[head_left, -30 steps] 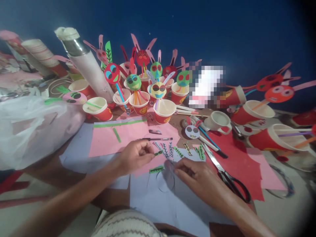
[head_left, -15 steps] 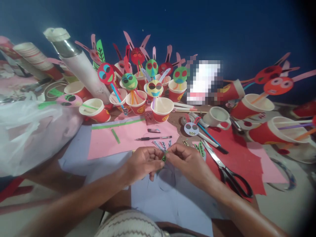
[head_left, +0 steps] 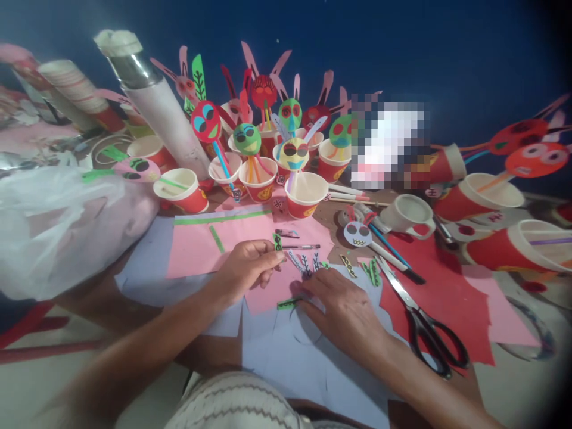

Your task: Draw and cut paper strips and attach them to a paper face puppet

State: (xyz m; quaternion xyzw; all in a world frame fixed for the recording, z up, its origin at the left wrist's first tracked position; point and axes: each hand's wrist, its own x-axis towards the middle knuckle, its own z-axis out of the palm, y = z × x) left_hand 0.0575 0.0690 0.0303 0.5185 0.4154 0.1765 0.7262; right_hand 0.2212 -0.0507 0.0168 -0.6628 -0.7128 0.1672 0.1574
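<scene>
My left hand (head_left: 254, 263) is closed, pinching a small green paper strip (head_left: 277, 241) with black marks upright between thumb and fingertips, above the pink sheet (head_left: 232, 238). My right hand (head_left: 337, 301) rests palm down on the papers, thumb apart from the curved fingers. Beside its thumb lies another green strip (head_left: 288, 304). Just past its fingertips are white paper cutouts (head_left: 305, 265) with black leaf-like drawings. A yellow patterned strip (head_left: 348, 266) and green leaf-like cutouts (head_left: 370, 272) lie to the right. Behind the left hand is a black pen (head_left: 304, 246).
Black-handled scissors (head_left: 422, 328) lie open on red paper (head_left: 460, 298) at right. Red paper cups (head_left: 306, 193) with paper-face sticks stand along the back. A white mug (head_left: 409, 214) sits behind the scissors. A plastic bag (head_left: 75, 232) and a flask (head_left: 165, 119) are at left.
My hands, together earlier, have separated. The left moved up with the green strip; the right lowered onto the papers. The white cutouts now lie past the right fingers. The view shifted slightly.
</scene>
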